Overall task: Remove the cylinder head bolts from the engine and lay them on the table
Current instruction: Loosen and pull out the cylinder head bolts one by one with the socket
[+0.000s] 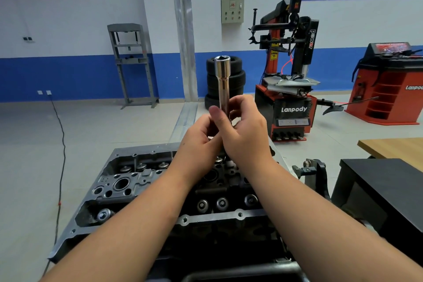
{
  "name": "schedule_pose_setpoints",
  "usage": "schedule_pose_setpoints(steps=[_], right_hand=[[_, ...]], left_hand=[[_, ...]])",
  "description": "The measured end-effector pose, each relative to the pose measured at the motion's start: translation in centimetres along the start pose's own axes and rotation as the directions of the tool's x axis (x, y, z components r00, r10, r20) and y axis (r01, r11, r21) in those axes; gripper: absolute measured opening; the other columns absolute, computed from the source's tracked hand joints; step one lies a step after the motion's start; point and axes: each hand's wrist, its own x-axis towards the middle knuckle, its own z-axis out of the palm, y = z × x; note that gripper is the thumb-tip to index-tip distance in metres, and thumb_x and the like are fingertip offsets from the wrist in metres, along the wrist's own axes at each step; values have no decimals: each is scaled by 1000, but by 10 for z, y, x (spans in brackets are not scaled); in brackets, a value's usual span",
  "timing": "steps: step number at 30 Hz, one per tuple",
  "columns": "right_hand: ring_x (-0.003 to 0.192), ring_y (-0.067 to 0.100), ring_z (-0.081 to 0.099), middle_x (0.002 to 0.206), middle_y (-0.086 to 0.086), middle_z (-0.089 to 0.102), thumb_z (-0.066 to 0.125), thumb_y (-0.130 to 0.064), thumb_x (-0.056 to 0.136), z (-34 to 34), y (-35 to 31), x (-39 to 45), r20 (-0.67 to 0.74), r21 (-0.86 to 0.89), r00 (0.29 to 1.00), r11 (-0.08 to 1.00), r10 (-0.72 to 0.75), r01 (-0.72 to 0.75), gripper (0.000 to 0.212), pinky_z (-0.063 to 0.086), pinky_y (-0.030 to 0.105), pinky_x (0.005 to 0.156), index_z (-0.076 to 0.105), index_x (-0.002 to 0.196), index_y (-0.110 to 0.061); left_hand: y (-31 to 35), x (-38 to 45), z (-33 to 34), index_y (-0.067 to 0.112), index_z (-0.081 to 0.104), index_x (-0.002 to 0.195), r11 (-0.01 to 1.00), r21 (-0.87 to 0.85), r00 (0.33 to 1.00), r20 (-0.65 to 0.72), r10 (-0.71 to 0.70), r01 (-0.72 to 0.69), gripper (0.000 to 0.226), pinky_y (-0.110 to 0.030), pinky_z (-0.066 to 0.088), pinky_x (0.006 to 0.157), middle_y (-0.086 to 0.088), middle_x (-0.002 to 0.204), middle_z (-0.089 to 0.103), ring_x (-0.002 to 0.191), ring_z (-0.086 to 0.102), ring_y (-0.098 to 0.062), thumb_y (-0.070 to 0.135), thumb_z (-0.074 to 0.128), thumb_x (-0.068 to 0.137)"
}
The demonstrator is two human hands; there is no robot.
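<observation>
A long chrome deep socket (223,80) points upright, open end up, held above the engine. My left hand (201,144) grips its lower part from the left with the thumb up along it. My right hand (248,135) wraps the same lower end from the right. Below both forearms lies the dark grey cylinder head (128,183) with exposed valve springs and bolt holes. I cannot see any loose bolt, and the socket's lower end is hidden inside my hands.
A black cabinet (377,190) and a wooden table top (393,146) stand to the right of the engine. A red tyre changer (288,89), stacked tyres (238,80), a red wheel balancer (389,84) and a grey press frame (132,62) stand farther back. A black cable (60,167) runs over the floor at left.
</observation>
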Motion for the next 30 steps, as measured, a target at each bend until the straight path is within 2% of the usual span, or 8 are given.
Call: schedule_pose_setpoints(steps=[3,6,9,13,16,22,27,30], right_hand=[[79,12,60,83,-3,64,58,-37,95,0,0,1,-5,-24,1000,1000,-20,20,21,44,17,69,62,94,-17],[86,17,60,85,-6,62,48,-36,99,0,0,1,29,-49,999,999,-15,16,33,43,17,74,68,99,-10],[85,14,61,84,-5,65,45,-35,100,0,-3,1,34,-2,999,1000,-3,3,31,48,23,74,68,99,-14],[78,4,59,83,-14,61,62,-40,94,-1,-4,0,28,18,999,1000,-15,15,18,41,8,66,55,99,-25],[75,8,58,79,-6,61,61,-36,94,-1,-1,1,-11,-10,1000,1000,-29,29,16,41,11,65,57,92,-20],[85,16,62,85,-3,66,44,-38,100,0,-4,1,46,-15,999,1000,8,-7,34,48,29,72,67,98,-13],[79,7,60,84,-10,62,64,-46,91,-1,-4,-1,37,14,999,1000,7,-8,28,43,9,66,53,101,-23],[76,9,59,80,-5,63,61,-37,94,-1,-2,1,-14,-19,1000,1000,-17,17,17,42,12,65,58,92,-20]], left_hand=[[0,-1,-1,39,65,119,998,-61,999,25,-22,23,16,-35,62,93,10,115,76,109,72,-11,36,59,105],[0,-2,-1,27,66,130,996,-70,998,43,-46,49,28,-35,55,103,7,119,76,118,68,-11,36,50,109],[0,-2,-2,26,68,124,1000,-8,1000,14,-22,22,21,-30,59,92,9,112,77,108,72,-8,29,56,108],[0,0,-1,35,67,109,1000,10,1000,-22,-19,19,12,-24,62,73,13,101,77,90,74,-6,27,67,101],[-2,0,-2,30,68,113,999,-28,1000,-16,-27,26,11,-27,62,79,9,104,78,96,75,-10,33,64,102],[0,-2,-1,32,68,123,999,-5,997,67,-31,31,29,-35,58,97,7,114,76,112,70,-11,41,44,110],[1,0,-1,42,69,108,998,64,1000,4,5,-5,12,-24,61,71,11,98,77,89,74,-7,37,59,103],[-2,1,-1,34,68,113,1000,15,999,-29,-22,23,12,-41,64,82,7,105,78,97,75,-14,36,66,101]])
